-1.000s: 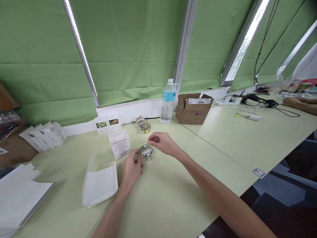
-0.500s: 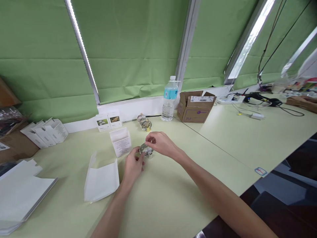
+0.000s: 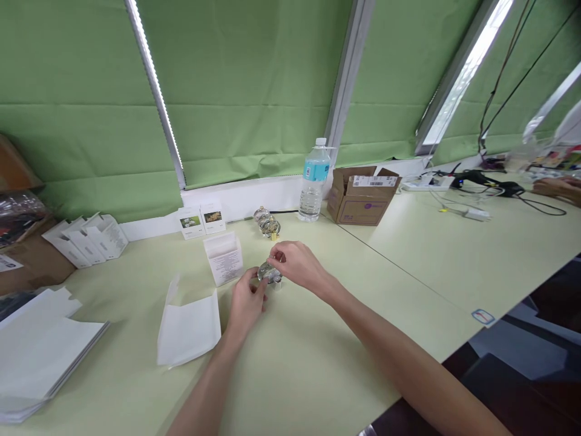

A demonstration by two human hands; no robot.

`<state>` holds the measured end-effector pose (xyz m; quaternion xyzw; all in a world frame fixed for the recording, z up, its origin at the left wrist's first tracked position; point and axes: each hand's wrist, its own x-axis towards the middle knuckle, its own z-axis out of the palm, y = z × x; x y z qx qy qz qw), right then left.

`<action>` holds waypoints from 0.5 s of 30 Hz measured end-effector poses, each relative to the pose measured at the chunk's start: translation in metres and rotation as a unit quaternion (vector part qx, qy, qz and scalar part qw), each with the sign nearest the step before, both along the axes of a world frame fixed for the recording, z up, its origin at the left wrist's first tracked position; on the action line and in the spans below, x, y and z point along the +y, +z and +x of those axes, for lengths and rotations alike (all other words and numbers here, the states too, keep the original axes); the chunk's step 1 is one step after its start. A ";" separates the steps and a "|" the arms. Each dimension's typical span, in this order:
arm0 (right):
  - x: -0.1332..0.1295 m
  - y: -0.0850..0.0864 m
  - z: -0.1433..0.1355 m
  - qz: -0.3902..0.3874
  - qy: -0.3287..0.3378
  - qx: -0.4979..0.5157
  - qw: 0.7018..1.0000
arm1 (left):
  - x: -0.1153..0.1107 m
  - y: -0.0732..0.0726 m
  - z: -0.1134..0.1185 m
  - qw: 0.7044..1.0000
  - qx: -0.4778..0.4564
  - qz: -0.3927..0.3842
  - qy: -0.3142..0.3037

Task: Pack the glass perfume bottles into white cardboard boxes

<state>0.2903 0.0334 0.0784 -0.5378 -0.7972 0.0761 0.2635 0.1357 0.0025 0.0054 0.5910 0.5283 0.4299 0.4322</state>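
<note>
A small, round, clear glass bottle [image 3: 269, 272] with a silvery cap [image 3: 277, 284] is at the table's middle, tilted with the cap toward me. My left hand [image 3: 247, 301] holds its left side between thumb and fingers. Over its upper right edge, my right hand [image 3: 297, 263] is closed in a pinch; anything between those fingertips is too small to make out. Just left of the bottle stands an open white carton [image 3: 225, 260] with printed text. Nearer me lies a white folded sleeve [image 3: 190, 330]. Similar round bottles with gold caps [image 3: 269, 225] lie behind my hands.
A water bottle [image 3: 313, 184] and an open brown cardboard box [image 3: 365, 197] stand at the back. Two picture cards [image 3: 202, 221] and several white cartons [image 3: 93, 239] are back left, with stacked white sheets [image 3: 40, 357] in front. Cables and a power strip [image 3: 426, 183] lie right. Another person's hand [image 3: 560, 186] shows far right.
The view has shifted slightly, so everything sits a little further right. Both hands keep nearly the same pose at the glass bottle.
</note>
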 end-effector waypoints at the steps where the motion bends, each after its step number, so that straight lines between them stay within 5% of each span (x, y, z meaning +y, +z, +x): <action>1: 0.000 0.000 0.000 -0.005 0.001 0.004 1.000 | 0.000 0.000 0.000 1.000 -0.001 -0.001 0.000; 15: 0.002 -0.015 0.005 -0.022 0.039 0.125 0.991 | 0.000 -0.001 0.000 1.000 -0.022 0.007 0.001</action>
